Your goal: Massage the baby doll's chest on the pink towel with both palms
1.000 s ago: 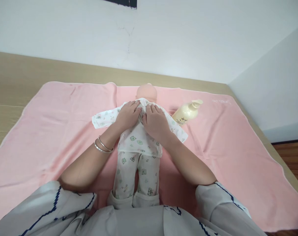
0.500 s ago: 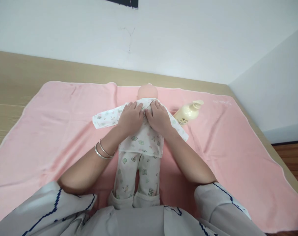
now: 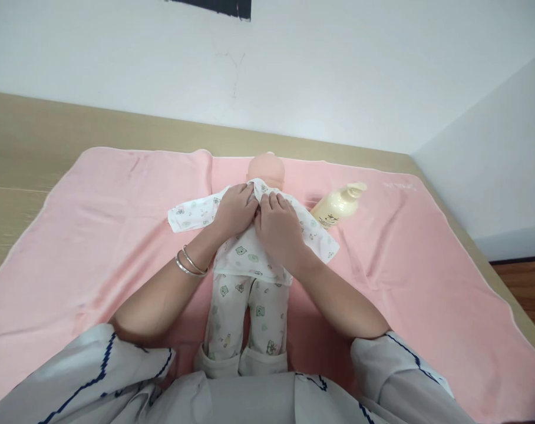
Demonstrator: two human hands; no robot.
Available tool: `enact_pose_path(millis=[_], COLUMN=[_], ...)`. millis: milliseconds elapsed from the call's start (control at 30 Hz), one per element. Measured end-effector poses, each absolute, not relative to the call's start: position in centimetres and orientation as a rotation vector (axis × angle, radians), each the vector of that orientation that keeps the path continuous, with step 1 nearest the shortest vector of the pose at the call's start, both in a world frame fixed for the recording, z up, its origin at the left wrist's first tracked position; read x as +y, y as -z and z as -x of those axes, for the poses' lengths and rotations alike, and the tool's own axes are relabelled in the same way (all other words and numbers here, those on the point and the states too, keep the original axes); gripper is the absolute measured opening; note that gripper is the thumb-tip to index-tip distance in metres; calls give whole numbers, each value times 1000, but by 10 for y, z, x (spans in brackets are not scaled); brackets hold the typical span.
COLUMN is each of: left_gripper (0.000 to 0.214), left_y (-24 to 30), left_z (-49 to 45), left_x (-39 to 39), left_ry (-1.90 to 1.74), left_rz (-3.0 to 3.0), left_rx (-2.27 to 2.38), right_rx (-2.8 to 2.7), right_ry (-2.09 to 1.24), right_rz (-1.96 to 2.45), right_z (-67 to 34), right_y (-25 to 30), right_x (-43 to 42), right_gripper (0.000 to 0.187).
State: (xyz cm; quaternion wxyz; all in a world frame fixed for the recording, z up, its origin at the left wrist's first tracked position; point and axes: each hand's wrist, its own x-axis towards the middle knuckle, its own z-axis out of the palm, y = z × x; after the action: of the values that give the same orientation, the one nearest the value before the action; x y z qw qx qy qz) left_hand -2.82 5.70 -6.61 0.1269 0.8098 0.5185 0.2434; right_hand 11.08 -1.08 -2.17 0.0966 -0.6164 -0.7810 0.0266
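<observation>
A baby doll (image 3: pixel 266 168) lies on its back on a pink towel (image 3: pixel 95 218), head away from me. It wears a white printed top (image 3: pixel 192 213) and matching trousers (image 3: pixel 245 312). My left hand (image 3: pixel 234 209) rests on the doll's chest, fingers curled into the fabric of the top near the collar. My right hand (image 3: pixel 280 225) lies beside it, fingers pressed on the same front edge of the top. Two silver bangles (image 3: pixel 188 264) sit on my left wrist.
A cream pump bottle (image 3: pixel 337 205) lies on its side on the towel, just right of the doll's shoulder. The towel covers a light wooden surface (image 3: pixel 24 135) against a white wall. Wooden floor (image 3: pixel 524 288) shows at the far right.
Both hands have stayed on the doll's chest, shifting slightly and bunching the top's front at the collar. My right hand has slid a little down and toward me.
</observation>
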Motion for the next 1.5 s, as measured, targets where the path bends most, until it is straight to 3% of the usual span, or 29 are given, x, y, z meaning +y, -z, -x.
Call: enact_pose_path(millis=[300, 767, 1200, 1500], left_gripper=[45, 54, 54, 49], left_y=[69, 75, 70, 58], left_z=[26, 24, 23, 19], left_x=[60, 53, 48, 34], left_ry=[-682, -775, -689, -719], left_rz=[-2209, -2206, -2295, -2308], left_rx=[1679, 1705, 1667, 1631], right_rx=[-2203, -2058, -2056, -2004], right_ry=[-292, -321, -264, -273], right_rz=[1821, 1941, 1912, 1870], right_z=[-121, -133, -133, -135], right_y=[17, 33, 34, 34], right_x=[2, 22, 23, 24], right_gripper=[56, 74, 70, 56])
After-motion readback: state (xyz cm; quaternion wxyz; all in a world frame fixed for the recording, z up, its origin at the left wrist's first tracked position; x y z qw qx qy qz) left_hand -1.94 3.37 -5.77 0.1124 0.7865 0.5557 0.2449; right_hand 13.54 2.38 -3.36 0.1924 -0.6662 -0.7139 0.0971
